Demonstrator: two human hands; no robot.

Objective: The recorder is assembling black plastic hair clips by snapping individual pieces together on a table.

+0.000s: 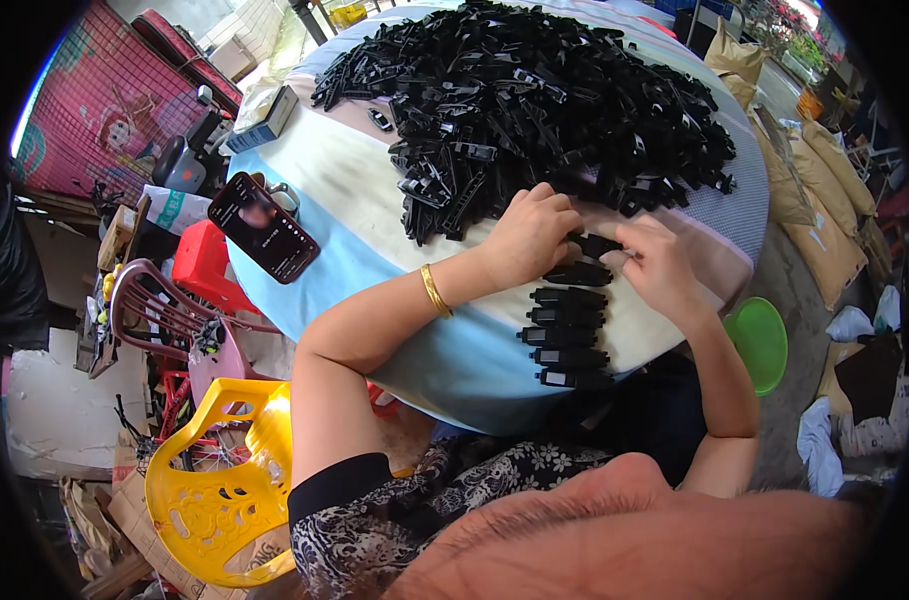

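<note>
Left hand (530, 235), right hand (658, 262) close together, fingers curled

Seven black plastic parts (570, 325) in a row, one phone (263, 227), one big pile (534, 100)

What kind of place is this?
Probably an informal piecework spot, open to the outdoors: a big pile of black plastic parts on a cloth-covered round table, stuffed sacks at one side, plastic chairs alongside.

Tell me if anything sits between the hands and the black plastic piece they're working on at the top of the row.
Nothing visible does. The left hand and right hand both already touch the black piece at the head of the row of black pieces, with the big pile lying beyond it on the table.
</note>
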